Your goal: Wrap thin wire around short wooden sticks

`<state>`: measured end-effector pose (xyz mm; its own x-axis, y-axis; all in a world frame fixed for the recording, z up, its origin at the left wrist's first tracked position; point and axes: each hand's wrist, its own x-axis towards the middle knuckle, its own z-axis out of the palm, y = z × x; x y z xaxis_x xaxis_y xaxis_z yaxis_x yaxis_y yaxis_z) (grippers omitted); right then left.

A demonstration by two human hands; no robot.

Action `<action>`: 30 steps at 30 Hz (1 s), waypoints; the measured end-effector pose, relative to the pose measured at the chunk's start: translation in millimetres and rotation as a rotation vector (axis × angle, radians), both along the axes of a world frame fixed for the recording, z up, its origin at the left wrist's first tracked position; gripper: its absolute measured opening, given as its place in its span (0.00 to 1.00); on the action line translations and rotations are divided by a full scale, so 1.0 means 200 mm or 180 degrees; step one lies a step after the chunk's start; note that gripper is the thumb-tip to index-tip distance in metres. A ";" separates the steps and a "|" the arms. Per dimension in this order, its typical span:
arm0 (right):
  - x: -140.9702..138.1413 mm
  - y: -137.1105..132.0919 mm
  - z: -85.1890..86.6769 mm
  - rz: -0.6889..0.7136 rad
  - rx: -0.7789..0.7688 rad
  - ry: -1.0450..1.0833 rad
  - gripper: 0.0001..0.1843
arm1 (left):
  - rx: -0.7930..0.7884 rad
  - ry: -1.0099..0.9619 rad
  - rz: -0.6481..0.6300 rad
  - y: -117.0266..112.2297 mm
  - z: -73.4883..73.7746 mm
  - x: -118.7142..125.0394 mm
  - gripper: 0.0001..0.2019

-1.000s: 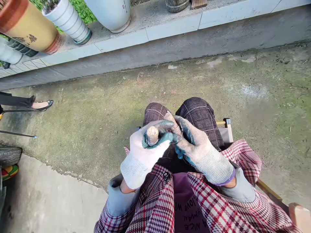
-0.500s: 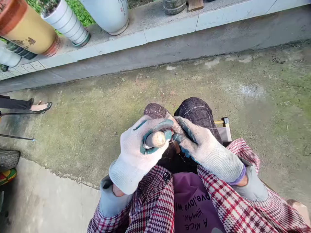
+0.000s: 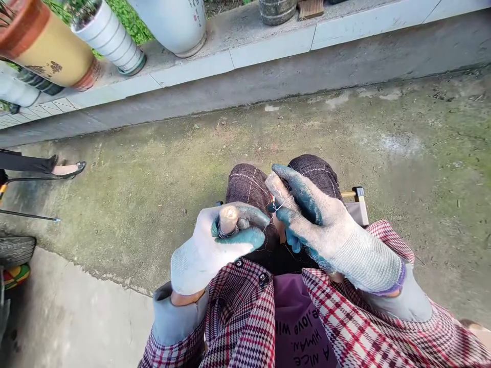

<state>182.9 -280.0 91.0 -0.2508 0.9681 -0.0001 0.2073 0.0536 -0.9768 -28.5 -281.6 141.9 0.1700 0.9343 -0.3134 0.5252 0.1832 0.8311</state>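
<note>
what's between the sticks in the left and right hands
In the head view, the green-coated fingertips of the left hand and a thin silvery wire lie there, the wire reaching the pale stick in the right hand.

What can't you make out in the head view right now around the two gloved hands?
Pale peg: its lower end is hidden by the fingers of the left gloved hand.
Pale rod: its lower end is hidden by the right gloved hand.
Thin strand: too fine to tell wire from thread, or to trace between the hands.
Nearby person's leg: cut off by the left edge.
</note>
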 end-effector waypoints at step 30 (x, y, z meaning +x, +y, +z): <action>-0.21 0.22 -0.29 -0.0202 -0.0239 -0.0686 0.28 | -0.0890 -0.0354 0.1031 0.33 -0.26 -0.09 0.09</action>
<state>140.5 -236.6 33.7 -0.1759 0.9771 -0.1196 0.4122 -0.0372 -0.9103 -47.3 -214.9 90.3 -0.0706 0.8268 -0.5581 0.3138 0.5494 0.7744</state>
